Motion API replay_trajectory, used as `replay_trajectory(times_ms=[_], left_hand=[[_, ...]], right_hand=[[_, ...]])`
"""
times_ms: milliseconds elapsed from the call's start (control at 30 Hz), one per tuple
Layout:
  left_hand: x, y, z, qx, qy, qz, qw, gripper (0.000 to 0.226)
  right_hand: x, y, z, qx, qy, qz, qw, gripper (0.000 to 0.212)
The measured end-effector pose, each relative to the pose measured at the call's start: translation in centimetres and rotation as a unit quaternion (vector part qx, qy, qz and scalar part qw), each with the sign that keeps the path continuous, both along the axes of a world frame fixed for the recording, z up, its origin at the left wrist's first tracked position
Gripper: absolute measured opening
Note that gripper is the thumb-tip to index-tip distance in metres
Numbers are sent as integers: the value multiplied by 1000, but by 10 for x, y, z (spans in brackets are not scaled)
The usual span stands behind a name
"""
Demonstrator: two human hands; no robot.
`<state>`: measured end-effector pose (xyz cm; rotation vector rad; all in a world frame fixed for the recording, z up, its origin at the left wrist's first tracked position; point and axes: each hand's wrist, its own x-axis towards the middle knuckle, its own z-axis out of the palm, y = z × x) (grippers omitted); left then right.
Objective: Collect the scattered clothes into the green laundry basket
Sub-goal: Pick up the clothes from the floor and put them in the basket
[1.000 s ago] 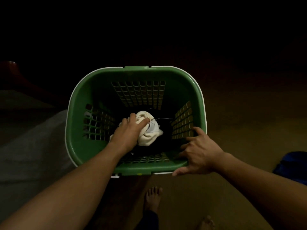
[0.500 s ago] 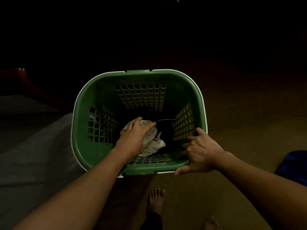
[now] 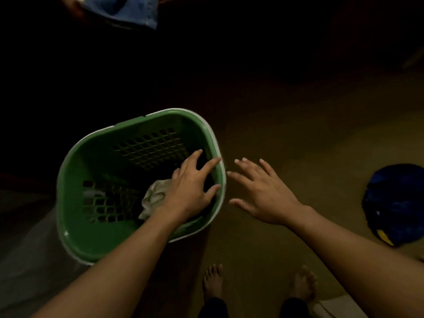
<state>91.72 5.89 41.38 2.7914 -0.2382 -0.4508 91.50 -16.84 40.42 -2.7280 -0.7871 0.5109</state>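
Blue bundle (image 3: 394, 203) on floor (image 3: 298, 134), right. Spreads empty left hand (image 3: 190, 189) over green basket (image 3: 75, 226), long way up-right; empty right hand (image 3: 263, 193) beside.

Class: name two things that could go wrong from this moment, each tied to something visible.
1. Neither the right hand nor the left hand grips the green basket; it might tip or slide.
2. In this dim light, the blue garment on the floor and the blue cloth at the top edge could be missed.
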Motion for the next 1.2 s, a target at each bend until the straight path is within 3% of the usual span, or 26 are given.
replay_trajectory(times_ms=[167,300,567,900,1200], left_hand=[[27,-144,9,-1,9,-58,998,84],[40,-266,6,3,19,-142,990,86],[57,-456,-21,-5,50,-265,963,88],[119,-580,-90,13,88,-372,924,90],[156,-667,-180,52,126,-450,883,89]], right_hand=[[-5,-147,0,-2,48,-193,980,79],[-30,-274,-4,-18,86,-330,940,84],[-83,-459,-37,-16,95,-474,875,88],[-74,-549,-96,9,112,-567,816,89],[-69,-601,-194,23,183,-625,758,91]])
